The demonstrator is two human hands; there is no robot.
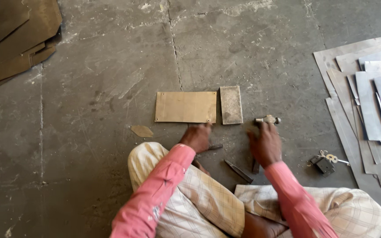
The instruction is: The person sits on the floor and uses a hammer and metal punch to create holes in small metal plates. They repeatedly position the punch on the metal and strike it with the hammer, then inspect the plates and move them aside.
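**Floor work: hammer in right hand, brass-coloured plate ahead**

The person sits on a concrete floor (89,132). The right hand (265,144) is closed round the handle of a hammer (267,120), whose head lies on the floor just beyond the knuckles. The left hand (196,137) rests fingers-down at the near edge of a tan rectangular plate (185,107); a dark tool (212,147) shows at its side, but whether the fingers pinch it cannot be told.

Judgement: for sound work the left hand should steady the plate flat before any blow, fingers kept off the strike line, and the hammer raised square.

The plate lies just ahead of the left hand and to the left of the right hand. A small grey block (231,105) sits just beside the plate's right edge. A chisel (238,171) lies between the hands, nearer the knees. Grey sheets (367,101) are stacked well apart to the right.
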